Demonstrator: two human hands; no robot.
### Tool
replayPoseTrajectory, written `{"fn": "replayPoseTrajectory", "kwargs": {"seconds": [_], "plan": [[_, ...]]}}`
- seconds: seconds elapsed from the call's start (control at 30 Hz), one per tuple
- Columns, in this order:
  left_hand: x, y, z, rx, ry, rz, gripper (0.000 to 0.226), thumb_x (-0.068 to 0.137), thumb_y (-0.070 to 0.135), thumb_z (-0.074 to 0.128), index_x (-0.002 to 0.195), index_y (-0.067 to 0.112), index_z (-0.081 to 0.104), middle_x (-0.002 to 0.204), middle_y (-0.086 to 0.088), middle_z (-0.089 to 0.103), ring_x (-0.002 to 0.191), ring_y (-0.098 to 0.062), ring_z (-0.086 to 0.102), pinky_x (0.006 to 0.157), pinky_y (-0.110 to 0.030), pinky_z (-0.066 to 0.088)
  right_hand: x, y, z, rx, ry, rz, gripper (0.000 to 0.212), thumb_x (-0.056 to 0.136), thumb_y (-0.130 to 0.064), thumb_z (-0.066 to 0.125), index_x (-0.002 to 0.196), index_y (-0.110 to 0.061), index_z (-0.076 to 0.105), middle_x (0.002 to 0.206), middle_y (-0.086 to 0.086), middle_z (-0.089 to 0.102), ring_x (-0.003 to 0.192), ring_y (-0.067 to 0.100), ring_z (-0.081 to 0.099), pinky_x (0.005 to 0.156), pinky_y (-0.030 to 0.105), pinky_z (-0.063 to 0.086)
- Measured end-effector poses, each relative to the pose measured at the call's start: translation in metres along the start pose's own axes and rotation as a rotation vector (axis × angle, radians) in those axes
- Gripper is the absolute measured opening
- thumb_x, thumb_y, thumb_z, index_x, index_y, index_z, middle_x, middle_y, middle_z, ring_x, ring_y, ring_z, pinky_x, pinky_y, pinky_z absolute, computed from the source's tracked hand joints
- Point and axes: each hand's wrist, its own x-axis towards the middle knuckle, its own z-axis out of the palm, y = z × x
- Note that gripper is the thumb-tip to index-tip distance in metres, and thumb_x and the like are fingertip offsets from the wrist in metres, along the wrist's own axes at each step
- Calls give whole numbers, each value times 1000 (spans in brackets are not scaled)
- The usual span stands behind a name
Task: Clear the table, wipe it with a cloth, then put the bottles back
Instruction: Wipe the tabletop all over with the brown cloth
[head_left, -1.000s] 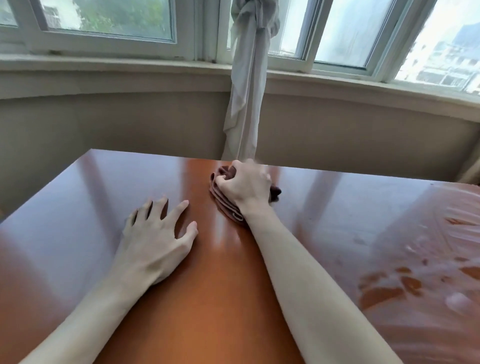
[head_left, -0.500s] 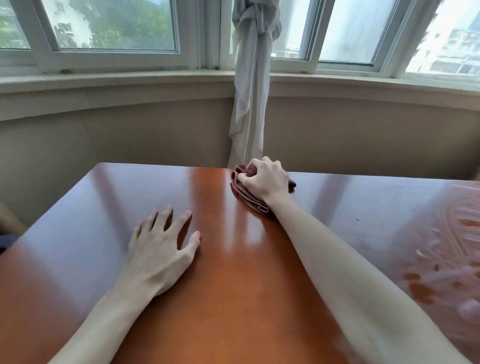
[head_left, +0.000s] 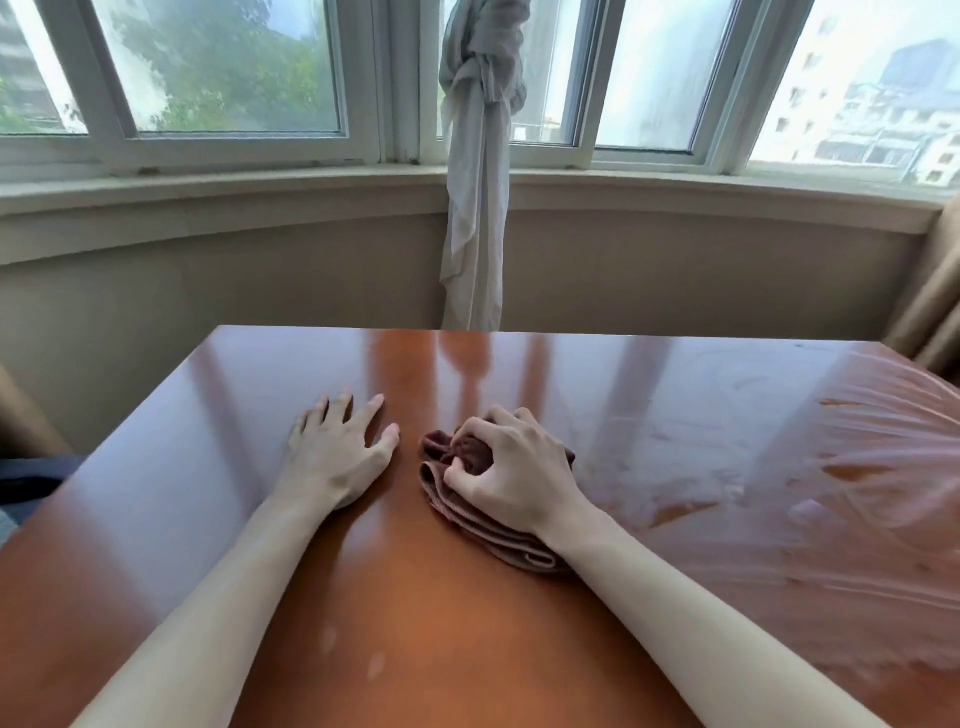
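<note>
My right hand (head_left: 511, 470) grips a bunched reddish-brown cloth (head_left: 483, 527) and presses it onto the glossy brown table (head_left: 415, 623) near its middle. Folds of the cloth stick out in front of my fingers and trail back under my wrist. Just left of the cloth, my left hand (head_left: 337, 457) rests flat on the tabletop with its fingers spread. No bottles are in view.
Wet streaks and smears cover the right part of the table (head_left: 810, 493). A knotted grey curtain (head_left: 475, 218) hangs behind the table's far edge, under a curved window sill (head_left: 208, 192). A beige curtain (head_left: 930, 306) stands at the far right.
My right hand has pulled the cloth back from the far edge toward me, close beside my left hand. My left hand has stayed flat in place.
</note>
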Motion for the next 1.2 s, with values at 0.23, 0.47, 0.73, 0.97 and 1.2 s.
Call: {"fn": "replayPoseTrajectory", "kwargs": {"seconds": [0.23,0.47,0.73,0.97,1.2], "plan": [[6,-3,8,7,79,9,68,92,66,20,154,41,31,162,0,28,153,-24,16,125,-44,14,139,79,25,-66,69,224,24,82,-53,61,89,-30,65,99,-4,58,103,28,55,78,36,37],[11,-2,13,8,69,-19,75,86,70,12,156,46,24,166,7,21,154,-20,12,125,-40,9,227,117,51,-119,119,311,30,82,-52,56,89,-26,69,100,0,61,104,35,54,86,42,44],[7,2,5,-28,16,-17,61,99,61,27,157,43,24,167,2,18,155,-23,8,126,-44,8,108,34,35,-36,2,56,33,80,-57,56,97,-33,71,99,-10,62,99,24,54,80,36,48],[4,0,4,10,-38,10,63,101,59,23,160,40,15,169,-3,11,155,-28,6,125,-47,5,-21,-23,2,75,-65,-237,28,82,-52,60,104,-40,73,105,-21,63,97,10,52,73,14,35],[7,-5,13,27,3,28,76,90,68,4,159,40,14,168,-1,14,155,-27,4,125,-47,7,101,56,22,-19,8,55,37,77,-59,54,102,-39,72,102,-13,63,105,20,55,79,35,43]]}}
